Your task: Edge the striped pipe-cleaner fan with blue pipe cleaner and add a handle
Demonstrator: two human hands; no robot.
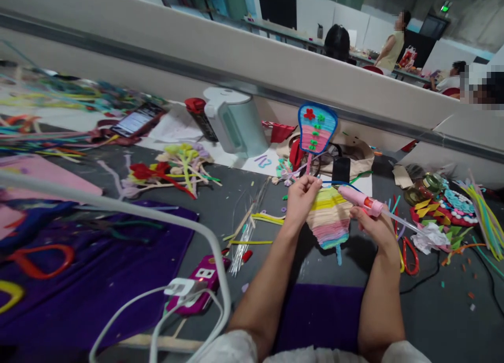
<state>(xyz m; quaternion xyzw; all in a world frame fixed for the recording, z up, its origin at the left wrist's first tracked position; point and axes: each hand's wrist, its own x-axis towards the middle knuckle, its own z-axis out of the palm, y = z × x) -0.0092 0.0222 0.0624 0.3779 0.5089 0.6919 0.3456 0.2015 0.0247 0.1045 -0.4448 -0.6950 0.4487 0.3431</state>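
My right hand (372,224) is closed around a pink glue gun (360,199), its nozzle pointing left over a striped fan-shaped piece (329,219). Rows of yellow, cream, pink and blue pipe cleaner make up this piece, and a short light-blue stem points toward me. At its upper left edge, my left hand (302,198) pinches a dark blue pipe cleaner (342,183) that arches along the top. Just behind stands a finished-looking fan (316,129) with a blue border, a red flower and green bits. A clear glue stick (401,221) sticks out of the gun's back.
A kettle (246,124) and a red-lidded bottle (200,119) stand by the partition. Left lie a purple power strip (200,284), a white cable (197,221), scissors (43,262) and a phone (137,119). Red-handled scissors (410,255), a jar (423,189) and pipe cleaners (486,211) lie right.
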